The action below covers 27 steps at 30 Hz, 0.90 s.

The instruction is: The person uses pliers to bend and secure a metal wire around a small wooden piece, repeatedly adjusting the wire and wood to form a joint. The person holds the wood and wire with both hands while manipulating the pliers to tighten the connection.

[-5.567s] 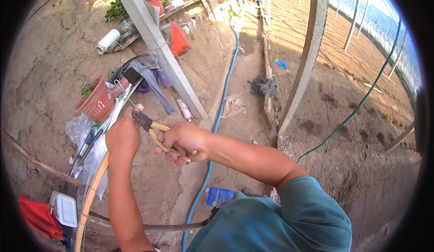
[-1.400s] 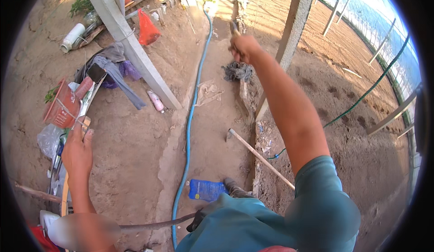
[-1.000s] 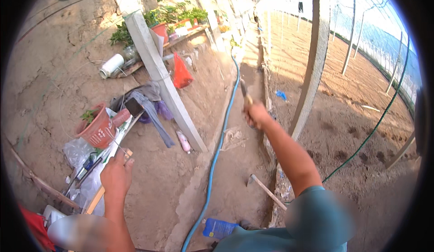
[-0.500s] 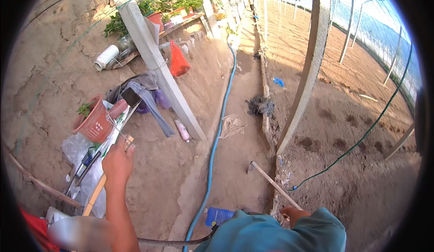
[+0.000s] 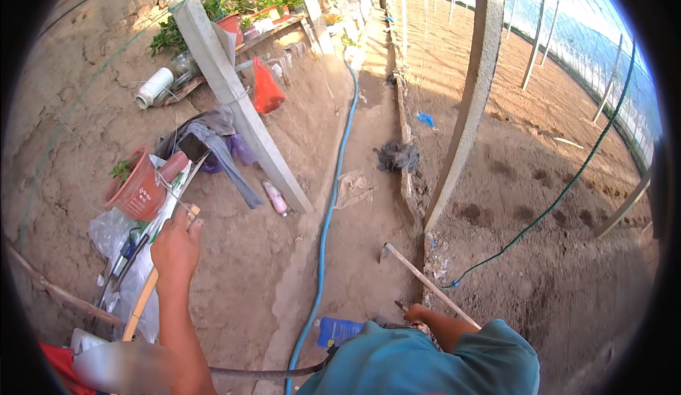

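Observation:
My left hand (image 5: pixel 174 252) is closed around a light wooden stick (image 5: pixel 144 297). The stick's end pokes out above my fingers, and its lower part runs down toward the bottom left. Just beyond that hand stands a reddish-brown flower pot (image 5: pixel 136 195) with a small green plant. My right hand (image 5: pixel 417 313), low and right of centre, is closed on a short slim thing with a dark tip; its kind is too small to tell. Beside it slants a hoe (image 5: pixel 425 279) with a wooden handle, its lower end passing behind my right arm.
A blue hose (image 5: pixel 328 235) runs lengthwise along the dirt path. Concrete posts (image 5: pixel 234 93) (image 5: pixel 468 111) stand on both sides. A blue jug (image 5: pixel 338 331), a pink bottle (image 5: pixel 275 198), a red bag (image 5: pixel 267 88) and dark clothing (image 5: pixel 221 143) lie about. A green rope (image 5: pixel 550 232) crosses the right-hand soil.
My right hand has moved forward and left, away from the hoe handle, and the dark-tipped thing now shows in it. My left hand keeps its grip on the stick. The view has shifted slightly.

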Each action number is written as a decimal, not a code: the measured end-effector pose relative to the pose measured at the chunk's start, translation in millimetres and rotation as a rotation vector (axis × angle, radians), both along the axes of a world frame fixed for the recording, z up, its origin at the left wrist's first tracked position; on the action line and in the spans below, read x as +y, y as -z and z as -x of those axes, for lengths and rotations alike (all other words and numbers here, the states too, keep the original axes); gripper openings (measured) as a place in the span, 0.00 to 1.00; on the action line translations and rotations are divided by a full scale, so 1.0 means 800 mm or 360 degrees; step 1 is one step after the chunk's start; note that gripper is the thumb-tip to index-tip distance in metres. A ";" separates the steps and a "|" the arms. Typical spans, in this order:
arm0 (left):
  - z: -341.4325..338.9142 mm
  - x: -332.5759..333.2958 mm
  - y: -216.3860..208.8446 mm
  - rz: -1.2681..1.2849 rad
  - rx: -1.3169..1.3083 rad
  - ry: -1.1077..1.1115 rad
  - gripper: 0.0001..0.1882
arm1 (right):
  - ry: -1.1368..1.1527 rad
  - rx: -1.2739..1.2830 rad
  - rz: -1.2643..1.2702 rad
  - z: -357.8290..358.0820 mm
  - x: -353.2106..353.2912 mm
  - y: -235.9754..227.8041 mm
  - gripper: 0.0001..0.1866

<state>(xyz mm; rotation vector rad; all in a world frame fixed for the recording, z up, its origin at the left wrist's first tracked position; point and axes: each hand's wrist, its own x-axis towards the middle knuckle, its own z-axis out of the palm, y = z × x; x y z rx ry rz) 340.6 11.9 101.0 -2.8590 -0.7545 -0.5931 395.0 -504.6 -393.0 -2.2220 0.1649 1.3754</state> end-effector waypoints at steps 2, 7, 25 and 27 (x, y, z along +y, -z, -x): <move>0.000 -0.003 0.003 -0.0011 -0.0011 0.0003 0.23 | 0.0119 0.0000 -0.0035 -0.009 0.011 -0.005 0.09; 0.006 -0.008 0.004 -0.0050 -0.0059 -0.0011 0.23 | 0.0684 0.0168 -0.0336 -0.057 0.035 -0.035 0.05; 0.004 -0.013 0.009 -0.0207 -0.0074 -0.0080 0.23 | 0.0746 -0.1694 -0.0812 -0.548 0.047 -0.718 0.09; 0.006 -0.012 0.012 -0.0234 -0.0079 -0.0070 0.23 | 0.0848 -0.1874 -0.1087 -0.529 0.062 -0.695 0.09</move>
